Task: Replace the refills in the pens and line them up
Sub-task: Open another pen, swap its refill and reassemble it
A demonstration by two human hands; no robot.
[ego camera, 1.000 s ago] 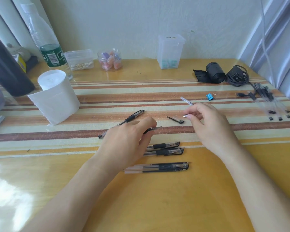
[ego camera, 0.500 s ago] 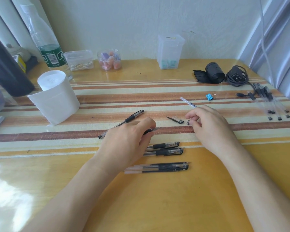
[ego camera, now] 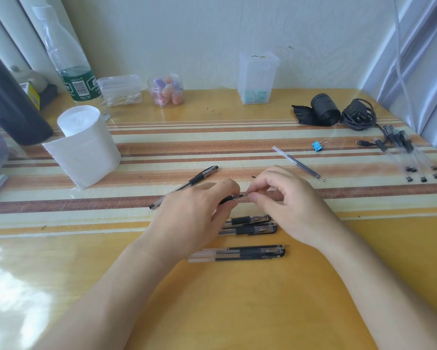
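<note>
In the head view, both hands meet over the striped cloth (ego camera: 161, 147) on the wooden table (ego camera: 237, 311). The left hand (ego camera: 194, 213) is curled around a black-gripped pen (ego camera: 231, 198), whose front end pokes out rightward from its fingers. The right hand (ego camera: 288, 205) pinches that exposed end between thumb and forefinger, so the hands nearly touch. Just below them lie two capped pens (ego camera: 250, 224) side by side, partly under the left hand; nearer the person lies another pair of pens (ego camera: 240, 253), parallel. An uncapped pen (ego camera: 187, 185) slants away behind the left hand. A loose refill (ego camera: 298, 163) lies up and to the right of the right hand, apart from it. More refills (ego camera: 411, 157) lie at the far right edge.
</note>
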